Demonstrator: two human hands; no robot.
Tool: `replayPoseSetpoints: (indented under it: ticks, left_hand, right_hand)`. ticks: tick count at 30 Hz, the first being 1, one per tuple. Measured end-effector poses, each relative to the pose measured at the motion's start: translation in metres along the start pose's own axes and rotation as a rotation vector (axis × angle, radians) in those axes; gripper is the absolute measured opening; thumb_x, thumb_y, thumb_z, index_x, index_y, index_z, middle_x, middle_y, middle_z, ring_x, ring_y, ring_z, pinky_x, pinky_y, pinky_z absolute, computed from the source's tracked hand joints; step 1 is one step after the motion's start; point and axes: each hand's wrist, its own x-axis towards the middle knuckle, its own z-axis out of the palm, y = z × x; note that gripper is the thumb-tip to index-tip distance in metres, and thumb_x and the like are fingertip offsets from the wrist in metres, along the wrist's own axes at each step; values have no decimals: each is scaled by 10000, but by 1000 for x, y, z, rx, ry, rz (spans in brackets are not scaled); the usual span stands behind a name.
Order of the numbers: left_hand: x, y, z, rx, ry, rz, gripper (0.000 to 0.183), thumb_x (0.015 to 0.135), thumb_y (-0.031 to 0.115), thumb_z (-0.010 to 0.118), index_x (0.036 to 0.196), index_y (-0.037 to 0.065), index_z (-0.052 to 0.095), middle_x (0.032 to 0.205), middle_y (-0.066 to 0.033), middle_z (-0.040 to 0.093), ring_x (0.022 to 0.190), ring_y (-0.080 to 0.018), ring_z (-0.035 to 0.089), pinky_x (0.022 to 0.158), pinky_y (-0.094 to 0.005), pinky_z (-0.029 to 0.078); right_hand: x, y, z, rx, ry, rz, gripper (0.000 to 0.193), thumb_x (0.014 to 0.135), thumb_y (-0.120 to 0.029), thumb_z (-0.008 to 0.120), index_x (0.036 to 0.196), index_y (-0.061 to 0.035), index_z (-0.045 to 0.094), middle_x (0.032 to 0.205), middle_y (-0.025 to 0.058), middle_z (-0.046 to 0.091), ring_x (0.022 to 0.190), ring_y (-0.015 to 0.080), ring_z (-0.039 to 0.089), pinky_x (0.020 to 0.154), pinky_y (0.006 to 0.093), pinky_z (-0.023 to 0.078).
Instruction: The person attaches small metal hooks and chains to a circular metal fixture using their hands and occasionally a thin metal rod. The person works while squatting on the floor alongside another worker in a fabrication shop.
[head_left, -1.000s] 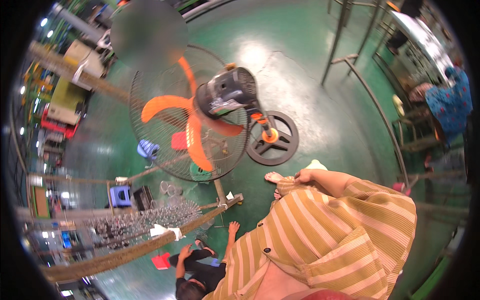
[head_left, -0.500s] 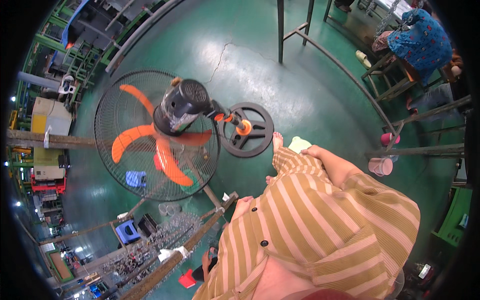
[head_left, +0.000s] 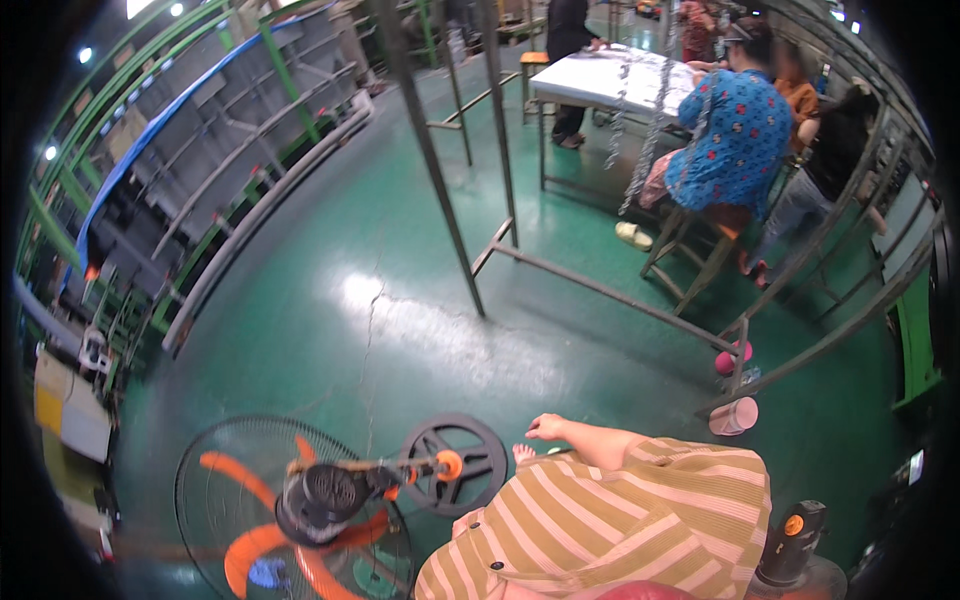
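My right hand (head_left: 545, 427) extends past my bent knee, fingers loosely bent and seemingly holding nothing. Brown-and-pink striped clothing (head_left: 610, 510) covers my body and legs. My bare foot (head_left: 523, 453) shows just below that hand. A pale green thing (head_left: 558, 451), mostly hidden, lies beside the foot. To the left of my legs stands a fan (head_left: 322, 505) with orange blades inside a black wire cage. Its round black base (head_left: 455, 465) rests on the floor near my foot. My left hand is out of the picture.
A metal frame (head_left: 610, 292) runs across the green floor (head_left: 270, 340) ahead. Beyond it, a person in blue patterned clothing (head_left: 735, 140) sits at a white table (head_left: 600, 80) among other people. A pink bucket (head_left: 733, 416) stands at right. A black-and-orange device (head_left: 793, 540) is behind my right side.
The view has swung up and forward, bringing the table and people into sight. My right hand has moved off the striped cloth at my knee and now reaches out beyond it.
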Motion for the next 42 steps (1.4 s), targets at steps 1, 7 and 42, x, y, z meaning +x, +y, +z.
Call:
replayPoseSetpoints:
  ticks: [1, 7, 42]
  left_hand:
    - [23, 9, -7, 8, -6, 50, 400, 866, 211, 605, 1206, 10, 537, 963, -98, 659, 769, -156, 622, 671, -277, 495]
    - [55, 243, -11, -125, -167, 20, 353, 879, 156, 583, 1191, -7, 545, 920, -113, 659, 767, -154, 628, 668, -265, 502]
    - [18, 1104, 204, -539, -665, 2011, 152, 809, 105, 639, 904, -12, 659, 755, -46, 641, 633, -92, 544, 562, -242, 428]
  right_hand:
    - [-1, -5, -21, 51, -7, 19, 474, 744, -458, 638, 1082, -126, 654, 1079, 114, 641, 1018, 266, 597, 911, 354, 450]
    - [-6, 56, -121, 319, 217, 206, 432, 750, -438, 645, 1056, -134, 664, 1080, 115, 639, 1031, 266, 589, 905, 365, 448]
    - [-312, -189, -737, 666, 1853, -810, 30, 846, -44, 581, 837, -45, 609, 678, 15, 588, 517, 61, 488, 438, 198, 362]
